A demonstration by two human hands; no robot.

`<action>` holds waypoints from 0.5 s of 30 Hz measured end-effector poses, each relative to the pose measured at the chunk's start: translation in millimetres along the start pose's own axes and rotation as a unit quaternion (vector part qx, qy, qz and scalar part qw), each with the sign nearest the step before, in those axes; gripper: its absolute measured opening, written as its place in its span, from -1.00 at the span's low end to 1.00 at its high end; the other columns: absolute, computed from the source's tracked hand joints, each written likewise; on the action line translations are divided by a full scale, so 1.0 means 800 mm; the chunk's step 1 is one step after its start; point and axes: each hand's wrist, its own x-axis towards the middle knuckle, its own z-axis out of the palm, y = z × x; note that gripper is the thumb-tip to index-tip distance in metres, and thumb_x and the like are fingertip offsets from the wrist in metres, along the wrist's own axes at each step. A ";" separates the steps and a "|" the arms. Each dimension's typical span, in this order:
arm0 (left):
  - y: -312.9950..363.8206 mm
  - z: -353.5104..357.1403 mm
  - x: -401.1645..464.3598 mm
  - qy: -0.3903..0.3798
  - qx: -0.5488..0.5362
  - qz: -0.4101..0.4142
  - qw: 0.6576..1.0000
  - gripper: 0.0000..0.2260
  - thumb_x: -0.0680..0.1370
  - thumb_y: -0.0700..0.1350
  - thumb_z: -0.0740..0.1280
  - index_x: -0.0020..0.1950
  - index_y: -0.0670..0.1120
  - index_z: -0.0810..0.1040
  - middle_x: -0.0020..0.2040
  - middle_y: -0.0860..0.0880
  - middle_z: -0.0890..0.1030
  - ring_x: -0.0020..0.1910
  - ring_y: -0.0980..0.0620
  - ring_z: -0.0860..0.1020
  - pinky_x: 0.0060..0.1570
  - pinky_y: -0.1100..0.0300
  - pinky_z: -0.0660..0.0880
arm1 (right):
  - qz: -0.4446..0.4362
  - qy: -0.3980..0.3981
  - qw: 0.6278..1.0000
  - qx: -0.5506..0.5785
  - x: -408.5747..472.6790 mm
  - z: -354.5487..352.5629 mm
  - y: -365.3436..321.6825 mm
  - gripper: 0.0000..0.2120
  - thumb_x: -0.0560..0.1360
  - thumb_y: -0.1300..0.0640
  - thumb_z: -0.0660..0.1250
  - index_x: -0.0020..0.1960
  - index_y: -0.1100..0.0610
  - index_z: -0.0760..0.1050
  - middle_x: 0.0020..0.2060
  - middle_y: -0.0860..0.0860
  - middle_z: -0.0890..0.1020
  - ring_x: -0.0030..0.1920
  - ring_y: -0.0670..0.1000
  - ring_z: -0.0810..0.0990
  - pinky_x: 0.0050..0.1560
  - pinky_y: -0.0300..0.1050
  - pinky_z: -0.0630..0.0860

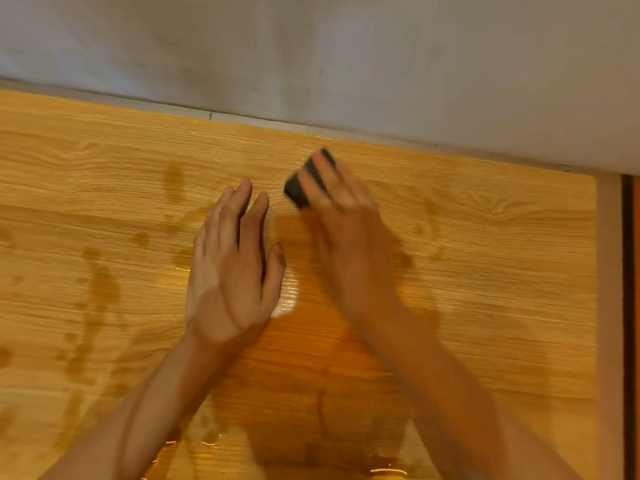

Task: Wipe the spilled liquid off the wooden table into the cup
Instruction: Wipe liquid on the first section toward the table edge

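Observation:
The wooden table [485, 306] fills the view and carries brown spilled liquid [301, 358], pooled in the middle and near the front edge, with streaks and drops [100, 289] to the left. My right hand [349, 233], blurred, presses a dark block-shaped sponge [299, 188] onto the table near the far edge, fingers over its top. My left hand [232, 271] lies flat on the wet wood just left of it, fingers together and extended, holding nothing. No cup is in view.
A grey wall [346, 57] runs along the table's far edge. The table's right edge [596, 306] borders a pale strip and a dark, orange-lined band [628, 306]. Smaller drops [431, 209] mark the wood at the right.

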 end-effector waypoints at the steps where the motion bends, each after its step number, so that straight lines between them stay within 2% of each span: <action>1: 0.000 0.000 0.000 -0.002 0.001 0.001 1.000 -0.50 0.64 -0.05 0.15 0.55 -0.22 0.31 0.60 -0.19 0.26 0.61 -0.17 0.17 0.50 -0.17 0.21 | -0.014 -0.015 1.000 -0.007 -0.033 -0.001 -0.007 -0.50 0.53 0.23 0.40 0.44 0.14 0.39 0.47 0.08 0.36 0.50 0.15 0.25 0.47 0.12 0.24; 3: 0.001 -0.001 0.001 -0.005 0.004 0.001 1.000 -0.50 0.66 -0.03 0.12 0.56 -0.21 0.30 0.60 -0.18 0.25 0.62 -0.17 0.17 0.51 -0.20 0.23 | -0.048 -0.032 0.998 -0.034 -0.065 -0.003 -0.011 -0.50 0.54 0.18 0.40 0.44 0.15 0.38 0.48 0.10 0.34 0.51 0.18 0.21 0.51 0.12 0.14; 5: 0.001 -0.003 -0.001 -0.008 0.007 0.002 1.000 -0.50 0.66 -0.03 0.12 0.57 -0.21 0.29 0.61 -0.17 0.24 0.62 -0.16 0.16 0.52 -0.18 0.22 | -0.058 -0.044 0.995 -0.063 -0.038 -0.001 -0.002 -0.51 0.57 0.18 0.35 0.46 0.20 0.34 0.49 0.14 0.31 0.53 0.19 0.15 0.55 0.07 -0.04; 9: 0.001 -0.004 0.000 -0.008 0.014 0.007 1.000 -0.51 0.67 -0.05 0.14 0.57 -0.21 0.28 0.61 -0.17 0.24 0.62 -0.16 0.17 0.52 -0.15 0.22 | 0.022 -0.059 0.996 -0.068 0.069 0.005 0.011 -0.54 0.68 0.17 0.08 0.55 0.21 0.12 0.57 0.13 0.08 0.57 0.12 -0.01 0.53 -0.05 -0.18; 10: 0.002 -0.004 -0.001 -0.009 0.014 0.007 1.000 -0.51 0.67 -0.05 0.15 0.57 -0.21 0.28 0.61 -0.18 0.24 0.62 -0.16 0.17 0.52 -0.15 0.23 | 0.035 -0.052 0.996 -0.057 0.069 0.007 0.010 -0.54 0.68 0.20 0.09 0.55 0.20 0.11 0.57 0.12 0.08 0.57 0.11 0.00 0.53 -0.05 -0.16; 13: 0.002 -0.004 -0.006 -0.006 0.016 0.005 1.000 -0.51 0.68 -0.04 0.14 0.57 -0.21 0.28 0.60 -0.18 0.25 0.62 -0.16 0.17 0.52 -0.15 0.22 | 0.016 -0.001 0.999 -0.051 -0.007 0.004 0.000 -0.47 0.56 0.29 0.31 0.50 0.25 0.26 0.50 0.17 0.26 0.53 0.16 0.18 0.53 0.00 0.05; 15: 0.001 -0.003 -0.006 -0.003 0.019 0.006 1.000 -0.51 0.67 -0.02 0.14 0.57 -0.20 0.28 0.60 -0.18 0.25 0.61 -0.17 0.18 0.51 -0.15 0.22 | -0.010 -0.027 0.999 -0.038 -0.080 -0.005 -0.009 -0.43 0.52 0.28 0.37 0.48 0.26 0.28 0.50 0.17 0.28 0.53 0.16 0.18 0.53 0.04 0.13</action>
